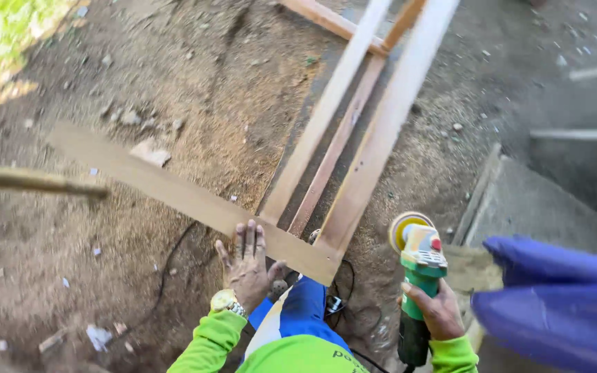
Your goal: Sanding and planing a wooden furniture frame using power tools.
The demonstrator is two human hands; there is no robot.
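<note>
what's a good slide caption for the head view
Left hand pressed flat on a long wooden plank while the right hand grips a green angle grinder.

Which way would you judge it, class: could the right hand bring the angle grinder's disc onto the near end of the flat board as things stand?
Probably yes. The right hand grips the green angle grinder just beside the flat board, with only bare ground between. The left hand presses the board a little further along, apart from that end.
</note>
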